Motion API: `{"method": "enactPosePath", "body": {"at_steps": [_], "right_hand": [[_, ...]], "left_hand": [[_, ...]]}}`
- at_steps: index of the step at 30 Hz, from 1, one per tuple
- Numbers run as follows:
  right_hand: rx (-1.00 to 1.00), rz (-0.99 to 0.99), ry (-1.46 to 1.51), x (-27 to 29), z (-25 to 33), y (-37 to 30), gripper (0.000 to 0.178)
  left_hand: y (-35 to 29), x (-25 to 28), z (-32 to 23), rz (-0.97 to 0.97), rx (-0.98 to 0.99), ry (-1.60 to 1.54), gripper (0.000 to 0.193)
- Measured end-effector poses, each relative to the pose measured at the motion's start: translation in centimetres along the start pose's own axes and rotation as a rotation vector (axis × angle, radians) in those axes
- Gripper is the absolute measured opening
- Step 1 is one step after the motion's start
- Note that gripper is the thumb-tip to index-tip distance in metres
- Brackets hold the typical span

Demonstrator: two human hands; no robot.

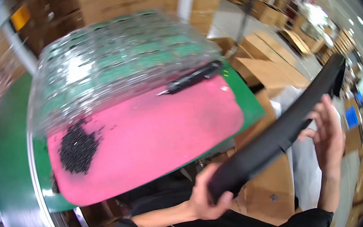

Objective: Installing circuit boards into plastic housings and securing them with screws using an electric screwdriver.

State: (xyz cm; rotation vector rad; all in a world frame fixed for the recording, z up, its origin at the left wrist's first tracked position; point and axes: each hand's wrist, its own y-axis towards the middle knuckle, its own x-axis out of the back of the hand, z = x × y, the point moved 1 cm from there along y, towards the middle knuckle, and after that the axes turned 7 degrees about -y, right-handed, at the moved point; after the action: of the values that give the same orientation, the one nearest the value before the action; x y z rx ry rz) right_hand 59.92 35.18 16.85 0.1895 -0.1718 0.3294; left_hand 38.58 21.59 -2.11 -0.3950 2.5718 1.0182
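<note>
A long, curved black plastic part [263,149] slants up to the right in front of me, over the open carton. My left hand [209,194] is closed around its lower end, thumb beneath. Farther up, my right hand [328,134] holds its underside with fingers bent against it. On the pink mat [157,139] at left lies a heap of small black screws [78,148], with a few strays beside it. A black power screwdriver [193,77] rests along the mat's far edge, its bit pointing left.
Stacked clear plastic trays [124,52] stand on the green bench [5,135] behind the mat. An open cardboard box [268,189] with a white liner [305,162] sits to the right of the bench. More cartons [127,2] are piled behind.
</note>
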Motion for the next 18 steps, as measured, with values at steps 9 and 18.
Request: {"method": "enactPosePath", "body": {"at_steps": [9,18], "right_hand": [[1.141,0.718,-1.153,-13.7,-9.1,5.9,0.049],[1.155,0.812,-0.702,-22.6,-2.7,7.6,0.049]], "left_hand": [[0.7,13.8,-11.4,-0.528,0.847,-0.430,0.075],[5.4,17.6,-17.6,-0.191,0.476,1.413,0.028]]}}
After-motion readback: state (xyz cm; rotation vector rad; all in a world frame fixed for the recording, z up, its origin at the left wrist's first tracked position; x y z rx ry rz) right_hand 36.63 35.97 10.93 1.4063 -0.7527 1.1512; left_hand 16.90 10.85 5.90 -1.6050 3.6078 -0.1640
